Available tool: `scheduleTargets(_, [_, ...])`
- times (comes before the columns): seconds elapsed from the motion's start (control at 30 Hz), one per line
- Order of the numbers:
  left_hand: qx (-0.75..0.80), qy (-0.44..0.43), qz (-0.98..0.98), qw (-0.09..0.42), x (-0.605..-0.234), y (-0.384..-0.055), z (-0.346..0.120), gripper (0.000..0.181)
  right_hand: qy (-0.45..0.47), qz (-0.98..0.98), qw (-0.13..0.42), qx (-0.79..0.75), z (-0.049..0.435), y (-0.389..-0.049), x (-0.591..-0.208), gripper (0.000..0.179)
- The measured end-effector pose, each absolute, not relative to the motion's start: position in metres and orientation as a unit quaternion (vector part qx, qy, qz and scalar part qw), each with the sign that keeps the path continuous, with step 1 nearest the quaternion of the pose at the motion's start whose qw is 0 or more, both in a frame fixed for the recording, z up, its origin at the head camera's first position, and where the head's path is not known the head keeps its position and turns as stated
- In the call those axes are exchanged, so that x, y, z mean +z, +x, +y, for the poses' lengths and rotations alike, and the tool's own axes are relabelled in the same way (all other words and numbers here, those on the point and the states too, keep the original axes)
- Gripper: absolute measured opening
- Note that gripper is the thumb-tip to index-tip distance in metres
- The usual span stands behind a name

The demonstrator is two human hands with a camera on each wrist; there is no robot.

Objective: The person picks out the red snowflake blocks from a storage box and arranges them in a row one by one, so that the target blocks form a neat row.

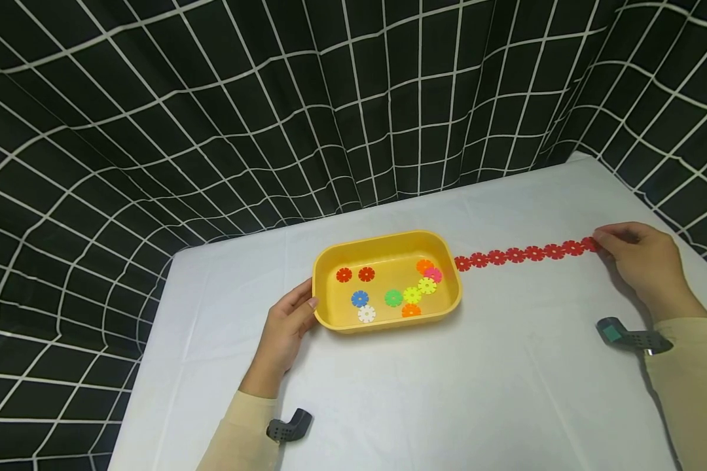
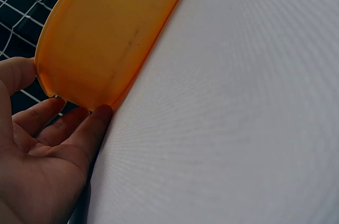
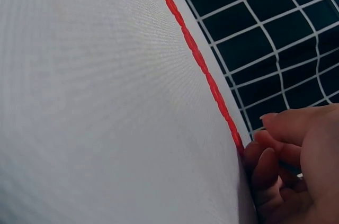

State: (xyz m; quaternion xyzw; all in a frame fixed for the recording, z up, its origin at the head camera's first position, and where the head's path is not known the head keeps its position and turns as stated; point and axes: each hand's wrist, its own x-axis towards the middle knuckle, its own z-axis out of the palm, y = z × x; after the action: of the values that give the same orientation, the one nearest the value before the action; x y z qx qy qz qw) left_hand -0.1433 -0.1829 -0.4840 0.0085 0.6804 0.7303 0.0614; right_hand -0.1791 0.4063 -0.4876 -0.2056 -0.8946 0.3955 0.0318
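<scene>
A yellow plastic basket (image 1: 383, 324) lies on the table, holding loose flower-shaped discs. Its left end is gripped by my left hand (image 1: 285, 327), thumb at the rim and the other fingers against the outer wall; the left wrist view shows this hand (image 2: 47, 144) on the basket's side (image 2: 106, 38). To the right, a straight chain of red flower discs (image 1: 515, 255) runs from the basket's right side. My right hand (image 1: 648, 265) pinches the chain's far right end. Seen edge-on in the right wrist view, the chain (image 3: 196, 54) ends at the fingertips of this hand (image 3: 302, 166).
Inside the basket are two red discs (image 1: 366, 274), a blue disc (image 1: 360, 299), a white disc (image 1: 366, 314), a green disc (image 1: 393, 298), and several yellow, orange and pink ones. White cloth covers the table (image 1: 448, 399). A black curtain with white grid lines (image 1: 283, 131) hangs behind.
</scene>
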Motion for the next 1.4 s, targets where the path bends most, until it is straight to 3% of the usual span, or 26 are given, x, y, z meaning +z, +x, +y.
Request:
scheduleTargets(0.27, [0.732,0.003,0.678,0.061,-0.484,-0.143,-0.184,0.049,-0.202,-0.88,0.047,0.427,0.408,-0.181,-0.489,0.07])
scheduleTargets(0.47, [0.73,0.005,0.68,0.063,-0.485,-0.143,-0.184,0.05,-0.206,-0.836,0.07,0.503,0.405,-0.177,-0.487,0.028])
scheduleTargets(0.53, [0.731,0.005,0.68,0.063,-0.485,-0.143,-0.184,0.049,-0.211,-0.825,0.082,0.517,0.403,-0.177,-0.487,0.021])
scheduleTargets(0.9, [0.729,0.009,0.682,0.062,-0.484,-0.143,-0.184,0.049,-0.159,-0.781,0.117,0.592,0.391,-0.175,-0.479,0.041])
scheduleTargets(1.4, [0.729,0.013,0.682,0.059,-0.485,-0.144,-0.184,0.052,-0.059,-0.776,0.045,0.626,0.366,-0.17,-0.45,0.045])
